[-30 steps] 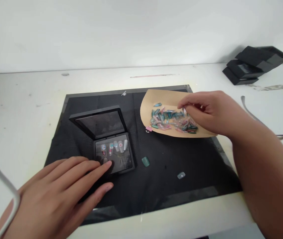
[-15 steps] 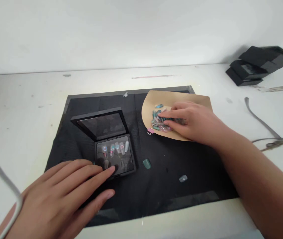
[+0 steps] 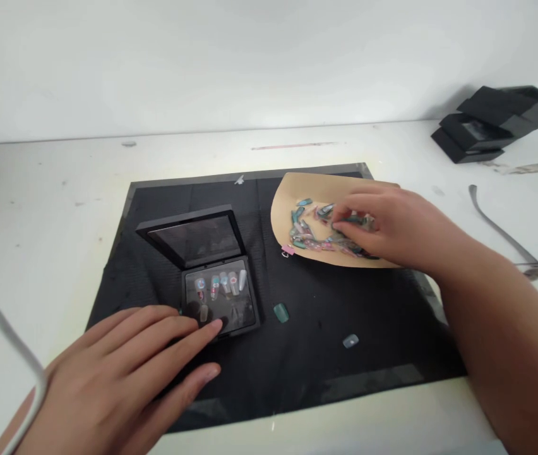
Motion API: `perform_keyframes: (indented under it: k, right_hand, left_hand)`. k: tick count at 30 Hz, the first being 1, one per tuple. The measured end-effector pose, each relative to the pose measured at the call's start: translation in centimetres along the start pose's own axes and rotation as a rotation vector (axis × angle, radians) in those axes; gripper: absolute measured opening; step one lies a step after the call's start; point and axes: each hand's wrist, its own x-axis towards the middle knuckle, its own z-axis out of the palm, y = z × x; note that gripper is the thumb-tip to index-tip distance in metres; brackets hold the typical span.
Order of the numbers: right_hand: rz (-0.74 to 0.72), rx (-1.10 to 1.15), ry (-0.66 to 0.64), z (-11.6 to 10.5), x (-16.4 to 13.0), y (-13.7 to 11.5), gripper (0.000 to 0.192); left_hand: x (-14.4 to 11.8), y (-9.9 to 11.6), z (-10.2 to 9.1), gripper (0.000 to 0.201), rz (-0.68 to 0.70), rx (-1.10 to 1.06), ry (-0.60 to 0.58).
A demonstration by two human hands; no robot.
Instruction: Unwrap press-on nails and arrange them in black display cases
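Observation:
My left hand (image 3: 122,373) lies with fingers outstretched, its index fingertip at the near edge of a small black case (image 3: 219,316). The case's lid (image 3: 193,240) is tilted up. Inside stand a row of decorated press-on nails (image 3: 215,287) and a lone pale nail (image 3: 203,312). My right hand (image 3: 387,221) is over a tan paper sheet (image 3: 283,196) with a curved edge, thumb and index finger pinched together. Whether a nail is between them is hidden. A pile of teal, pink and clear nails (image 3: 304,234) lies on the sheet, partly under that hand.
On the black mat (image 3: 269,373) lie a teal nail (image 3: 281,312) and a greyish nail (image 3: 351,340). A pink clip (image 3: 288,250) sits at the sheet's edge. Black boxes (image 3: 487,126) are stacked at the back right. A cable (image 3: 8,335) runs past my left wrist.
My right hand has drawn slightly right across the pile, and its fingers have closed from spread to a pinch. Several nails have spread apart on the sheet. My left hand stays at the case.

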Motion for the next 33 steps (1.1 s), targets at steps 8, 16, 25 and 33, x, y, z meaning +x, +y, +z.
perform_keyframes:
  k: [8, 16, 25, 33]
  right_hand:
    - [-0.128, 0.174, -0.097, 1.1, 0.1, -1.8, 0.028]
    - [-0.112, 0.236, -0.062, 1.4, 0.2, -1.0, 0.017]
    - [-0.094, 0.225, -0.087, 1.4, 0.2, -0.6, 0.012]
    - [-0.108, 0.203, -0.089, 1.9, 0.2, -0.7, 0.023]
  left_hand:
    - [0.0, 0.0, -0.1, 0.034, 0.005, -0.028, 0.006]
    - [-0.1, 0.2, -0.2, 0.033, -0.016, -0.058, 0.006]
    - [0.1, 0.2, -0.2, 0.035, -0.007, -0.062, 0.029]
    - [0.4, 0.1, -0.2, 0.033, -0.055, -0.09, 0.047]
